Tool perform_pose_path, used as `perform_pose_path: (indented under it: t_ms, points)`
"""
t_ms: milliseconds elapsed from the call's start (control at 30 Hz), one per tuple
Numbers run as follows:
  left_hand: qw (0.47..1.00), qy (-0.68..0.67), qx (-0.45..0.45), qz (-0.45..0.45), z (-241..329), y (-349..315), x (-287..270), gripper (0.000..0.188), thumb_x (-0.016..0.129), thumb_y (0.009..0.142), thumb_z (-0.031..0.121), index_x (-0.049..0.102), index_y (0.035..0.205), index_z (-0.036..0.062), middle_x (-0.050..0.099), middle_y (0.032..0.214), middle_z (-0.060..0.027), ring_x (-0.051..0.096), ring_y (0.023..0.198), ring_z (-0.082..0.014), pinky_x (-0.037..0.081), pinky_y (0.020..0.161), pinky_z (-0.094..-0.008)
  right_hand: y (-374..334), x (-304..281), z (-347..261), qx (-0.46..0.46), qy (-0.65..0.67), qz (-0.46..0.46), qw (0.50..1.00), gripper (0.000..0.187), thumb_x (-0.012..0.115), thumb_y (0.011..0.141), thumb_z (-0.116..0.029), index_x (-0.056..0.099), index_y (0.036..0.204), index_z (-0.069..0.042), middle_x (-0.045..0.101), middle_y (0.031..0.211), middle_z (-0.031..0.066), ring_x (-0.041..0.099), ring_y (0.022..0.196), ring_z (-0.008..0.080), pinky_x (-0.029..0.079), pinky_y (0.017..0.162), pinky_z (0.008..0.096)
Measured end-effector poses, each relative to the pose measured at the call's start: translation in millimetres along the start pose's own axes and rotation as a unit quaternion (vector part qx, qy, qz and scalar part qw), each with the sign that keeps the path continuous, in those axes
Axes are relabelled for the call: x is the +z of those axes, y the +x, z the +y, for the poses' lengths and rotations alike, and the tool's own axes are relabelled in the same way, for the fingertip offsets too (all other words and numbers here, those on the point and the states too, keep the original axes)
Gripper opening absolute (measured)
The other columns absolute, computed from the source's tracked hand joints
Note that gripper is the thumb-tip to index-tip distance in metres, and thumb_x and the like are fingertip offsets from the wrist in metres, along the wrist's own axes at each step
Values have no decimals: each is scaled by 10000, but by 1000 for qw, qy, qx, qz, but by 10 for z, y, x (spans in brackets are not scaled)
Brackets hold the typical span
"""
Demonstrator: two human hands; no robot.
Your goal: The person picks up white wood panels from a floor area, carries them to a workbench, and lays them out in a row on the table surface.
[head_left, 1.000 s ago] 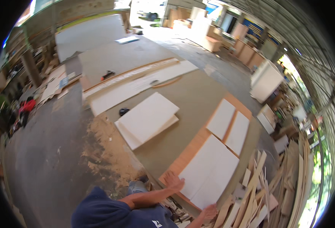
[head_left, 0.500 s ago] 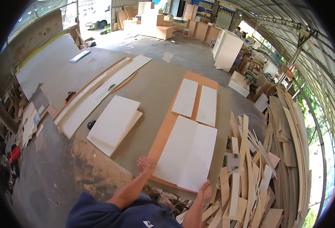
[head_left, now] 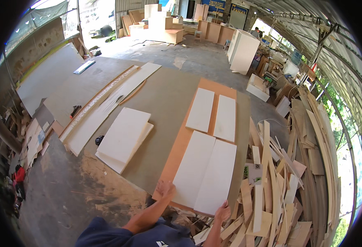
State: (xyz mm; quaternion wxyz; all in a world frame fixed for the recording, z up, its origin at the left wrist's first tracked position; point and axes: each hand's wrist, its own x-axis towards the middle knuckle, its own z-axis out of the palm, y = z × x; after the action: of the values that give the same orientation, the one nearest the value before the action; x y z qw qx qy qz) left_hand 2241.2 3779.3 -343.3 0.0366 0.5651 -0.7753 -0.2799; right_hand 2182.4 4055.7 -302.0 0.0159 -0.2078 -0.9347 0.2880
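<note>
Two long white panels [head_left: 192,171] [head_left: 217,177] lie side by side, with a thin dark seam between them, on a larger orange-brown board [head_left: 173,164]. My left hand [head_left: 165,189] rests at the near left edge of the left panel, over the brown board, fingers apart. At the near right corner of the right panel, my right hand [head_left: 222,211] has its fingers closed round the edge. Beyond these panels, two smaller white panels [head_left: 200,110] [head_left: 225,118] lie on the same board, a brown strip showing between them.
A big grey-brown sheet [head_left: 164,103] lies under everything. Stacked white boards [head_left: 125,133] sit left of my hands, beside a small black tool [head_left: 99,140]. Long strips [head_left: 111,103] lie farther left. Scrap wood [head_left: 267,185] is heaped at the right; cabinets [head_left: 244,51] stand beyond.
The view has tilted slightly, so the panels appear lower. The seam between the two long panels shows more clearly. Both hands stay at the panels' near edges.
</note>
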Motion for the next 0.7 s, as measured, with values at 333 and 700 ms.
perform_pose_path:
  t_ms: [333, 700]
  points:
    - [950, -29, 257, -172, -433, -473, -635, 322, 544, 894, 323, 626, 1044, 49, 563, 1075, -172, 497, 1128, -351, 360, 959, -497, -415, -123, 686, 29, 19, 105, 994, 646, 489, 962, -523, 626, 783, 82, 641, 793, 266, 612, 788, 438, 453, 745, 518]
    - [893, -124, 262, -345, -828, -238, -774, 207, 653, 854, 168, 657, 1004, 25, 652, 962, -126, 645, 828, -223, 503, 736, -336, -637, -307, 911, 113, -21, 39, 993, 602, 485, 958, -522, 621, 846, 54, 632, 797, 222, 620, 796, 386, 471, 744, 485]
